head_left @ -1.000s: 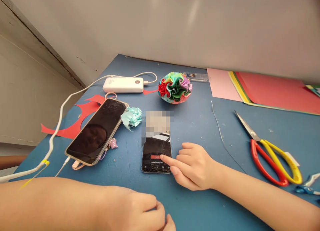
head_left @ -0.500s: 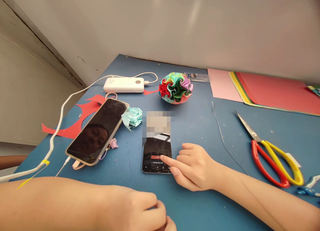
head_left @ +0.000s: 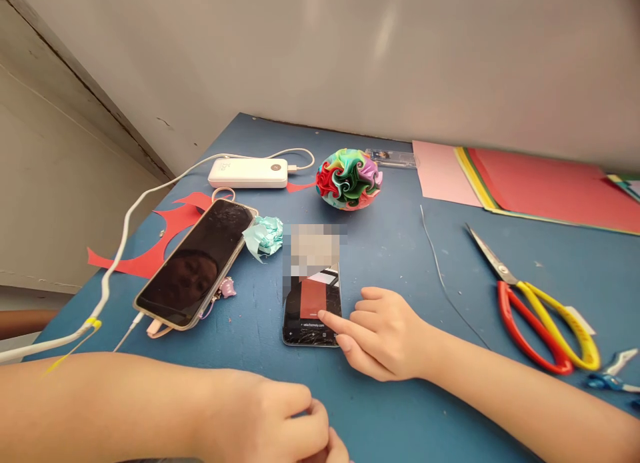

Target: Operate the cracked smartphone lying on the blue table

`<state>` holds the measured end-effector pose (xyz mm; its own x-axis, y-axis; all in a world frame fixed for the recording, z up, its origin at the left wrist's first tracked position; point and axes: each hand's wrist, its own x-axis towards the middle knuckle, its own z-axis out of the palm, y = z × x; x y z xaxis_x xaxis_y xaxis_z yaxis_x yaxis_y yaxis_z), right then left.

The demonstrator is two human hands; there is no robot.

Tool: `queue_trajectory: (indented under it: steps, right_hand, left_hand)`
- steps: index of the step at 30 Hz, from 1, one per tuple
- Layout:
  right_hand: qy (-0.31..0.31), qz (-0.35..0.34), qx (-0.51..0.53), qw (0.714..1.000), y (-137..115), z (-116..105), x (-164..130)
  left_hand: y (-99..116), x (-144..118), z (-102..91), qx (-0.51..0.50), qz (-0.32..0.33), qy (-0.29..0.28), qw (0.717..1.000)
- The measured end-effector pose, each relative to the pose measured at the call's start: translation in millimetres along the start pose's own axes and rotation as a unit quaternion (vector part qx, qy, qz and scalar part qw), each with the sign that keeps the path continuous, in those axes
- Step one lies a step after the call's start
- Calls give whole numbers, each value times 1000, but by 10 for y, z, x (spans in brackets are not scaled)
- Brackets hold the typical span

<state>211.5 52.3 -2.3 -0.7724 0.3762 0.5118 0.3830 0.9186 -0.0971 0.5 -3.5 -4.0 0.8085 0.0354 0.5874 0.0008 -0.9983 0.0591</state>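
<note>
A small phone [head_left: 313, 306] with a cracked screen lies flat on the blue table [head_left: 390, 249]. My right hand [head_left: 385, 333] rests beside it, index finger stretched out and touching the lower screen, where a red block shows. The other fingers are curled. My left hand [head_left: 280, 419] lies at the near edge with its fingers loosely curled, holding nothing I can see. A larger phone [head_left: 197, 263] with a dark screen lies tilted to the left.
A white power bank [head_left: 249, 173] with a cable sits at the back left. A multicoloured paper ball [head_left: 349, 178], a crumpled mint paper [head_left: 263, 234], red paper scraps [head_left: 150, 243], a thin wire [head_left: 440, 269], red-and-yellow scissors [head_left: 537, 309] and stacked coloured sheets [head_left: 540, 183] lie around.
The small phone's screen changed: a larger red block now shows where only a thin red bar was. My right index finger stays on the screen. Both hands barely moved.
</note>
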Motion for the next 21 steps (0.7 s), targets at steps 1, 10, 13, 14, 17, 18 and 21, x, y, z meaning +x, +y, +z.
queue_trajectory:
  steps: [1, 10, 13, 14, 17, 18, 21]
  right_hand:
    - [2, -1, -2, 1000, -2, -1, 1]
    - [31, -10, -30, 999, -17, 39, -38]
    - [31, -8, -33, 999, -19, 55, -55]
    - [29, -7, -34, 999, -20, 57, -62]
    - [15, -2, -33, 999, -25, 50, -81]
    - [9, 2, -34, 999, -27, 45, -85]
    - [-4, 33, -35, 999, -31, 39, -87]
  left_hand:
    - [8, 3, 14, 7, -14, 9, 1000]
    - [-59, 270, 27, 76, 68, 124, 987]
    - [-49, 349, 109, 68, 110, 123, 984]
    - [-36, 375, 148, 64, 122, 115, 984]
    - [9, 478, 280, 58, 142, 79, 985]
    - [21, 521, 331, 56, 142, 67, 986]
    - [26, 634, 501, 46, 116, 21, 992]
